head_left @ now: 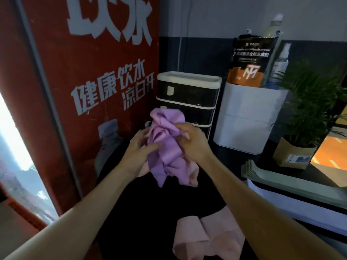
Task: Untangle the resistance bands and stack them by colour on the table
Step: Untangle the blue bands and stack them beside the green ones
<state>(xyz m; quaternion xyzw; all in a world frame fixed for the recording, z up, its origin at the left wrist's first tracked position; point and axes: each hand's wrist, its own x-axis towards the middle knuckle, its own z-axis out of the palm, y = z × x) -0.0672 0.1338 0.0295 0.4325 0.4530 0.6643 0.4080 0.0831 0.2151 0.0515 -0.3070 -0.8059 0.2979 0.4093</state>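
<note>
A red panel with white lettering [93, 72] stands at the far left. Next, the left hand [139, 149] and right hand [189, 141], close together, each grip one crumpled bundle of purple stretchy resistance bands [165, 147], held above the black table [142, 212]; a pale pink band hangs within it. Two folded pale pink bands [206, 239] lie on the table below. Rightward stand one black-and-white drawer unit [187, 98] and one potted green plant [309, 102].

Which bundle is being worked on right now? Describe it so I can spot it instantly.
Start at the black round table. Above its far side, the left hand and right hand hold a crumpled purple band bundle in the air. The pink bands lie flat on the table's near edge.
</note>
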